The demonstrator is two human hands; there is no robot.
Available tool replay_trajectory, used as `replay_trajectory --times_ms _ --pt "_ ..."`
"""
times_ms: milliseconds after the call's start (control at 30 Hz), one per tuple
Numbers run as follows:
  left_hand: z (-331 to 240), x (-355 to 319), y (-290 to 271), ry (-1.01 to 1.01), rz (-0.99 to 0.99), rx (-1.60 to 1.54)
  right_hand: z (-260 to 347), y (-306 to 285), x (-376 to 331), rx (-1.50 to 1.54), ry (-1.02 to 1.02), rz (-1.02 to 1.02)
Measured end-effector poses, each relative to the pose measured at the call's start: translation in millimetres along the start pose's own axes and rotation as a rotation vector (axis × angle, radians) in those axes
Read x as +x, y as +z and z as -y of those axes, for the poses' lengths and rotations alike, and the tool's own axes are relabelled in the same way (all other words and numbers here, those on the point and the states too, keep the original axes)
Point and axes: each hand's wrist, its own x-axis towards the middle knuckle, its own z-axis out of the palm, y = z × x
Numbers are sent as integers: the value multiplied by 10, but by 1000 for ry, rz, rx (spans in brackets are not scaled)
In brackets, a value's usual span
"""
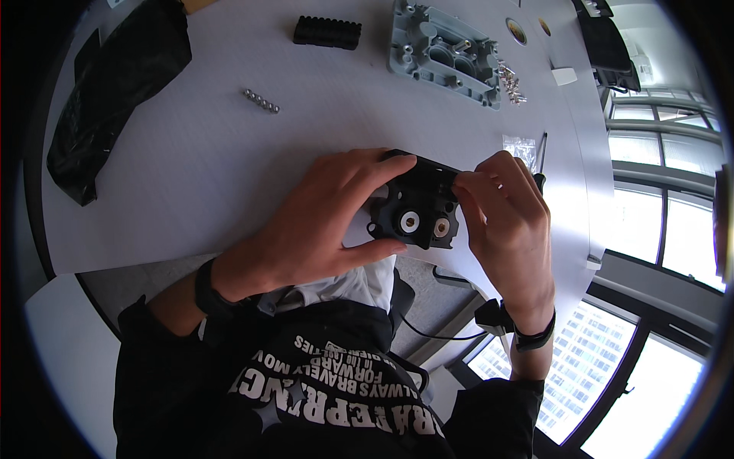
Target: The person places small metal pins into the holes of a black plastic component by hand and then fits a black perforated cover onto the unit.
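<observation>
A black machined plate [424,200] with two round inserts, one silver-white and one tan-centred, is held just above the table's near edge. My left hand [321,206] grips its left side, index finger along the upper edge and thumb along the lower one. At the plate's upper right corner, the fingers of my right hand [508,210] are pinched together against it. Whatever lies between those fingertips is hidden. Behind the right hand lies a screwdriver [544,153] with a thin shaft; my knuckles partly cover its dark handle.
A grey-blue cast housing [447,57] sits at the far side, with several small screws [511,83] beside it. Left of it are a black ribbed block [327,33] and a row of small silver balls [261,101]. A black plastic bag [122,92] and a clear bag [520,149] also lie there.
</observation>
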Motion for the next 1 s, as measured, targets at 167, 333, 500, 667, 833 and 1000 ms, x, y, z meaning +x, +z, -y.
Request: replay_trajectory --times_ms 167,333,500,667,833,1000 --pt "17 3 21 11 -6 3 14 34 21 -26 4 25" --pt "-6 45 22 18 -1 8 -37 -14 20 36 -10 5" --pt "33 17 -2 28 -22 -19 -222 -161 93 15 67 -83" --pt "-33 38 -26 -29 30 -49 -1002 -189 175 -31 374 75" --pt "-4 12 11 -11 6 -80 -1920 158 336 -50 560 135" --pt "-18 -8 -36 -38 44 -58 -2048 358 492 -48 611 95"
